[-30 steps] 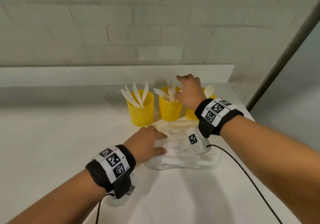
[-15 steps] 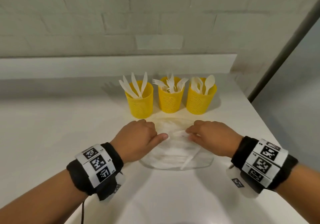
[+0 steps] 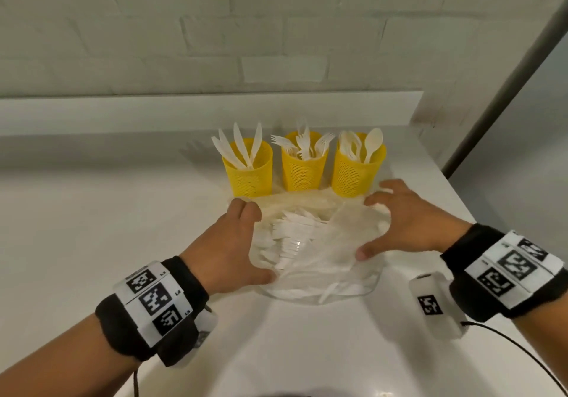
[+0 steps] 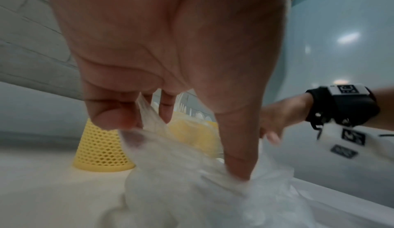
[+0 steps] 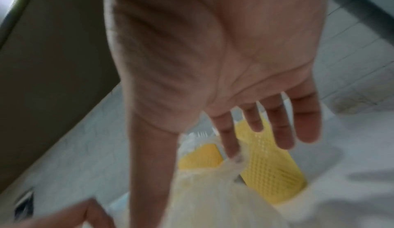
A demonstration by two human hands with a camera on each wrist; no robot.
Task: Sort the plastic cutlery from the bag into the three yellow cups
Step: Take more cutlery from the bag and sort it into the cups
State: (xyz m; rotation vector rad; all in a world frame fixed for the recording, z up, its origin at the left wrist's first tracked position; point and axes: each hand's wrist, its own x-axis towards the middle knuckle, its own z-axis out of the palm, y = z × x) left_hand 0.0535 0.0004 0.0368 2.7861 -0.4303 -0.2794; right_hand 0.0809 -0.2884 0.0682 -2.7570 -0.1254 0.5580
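Holding bag: left hand (image 3: 229,247) pinches the plastic bag (image 3: 322,261) at 9 o'clock, keeping it open.
Right hand (image 3: 408,223): fingers spread at 3 o'clock, steadying it.
Cups (image 3: 304,166): at 12 o'clock, within reach.

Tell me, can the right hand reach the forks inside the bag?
Probably yes. The right hand rests on the clear bag, beside the forks; the left hand pinches the bag's other side, pulling the mouth open.

Left hand (image 4: 170,54) pinching bag (image 4: 202,189)
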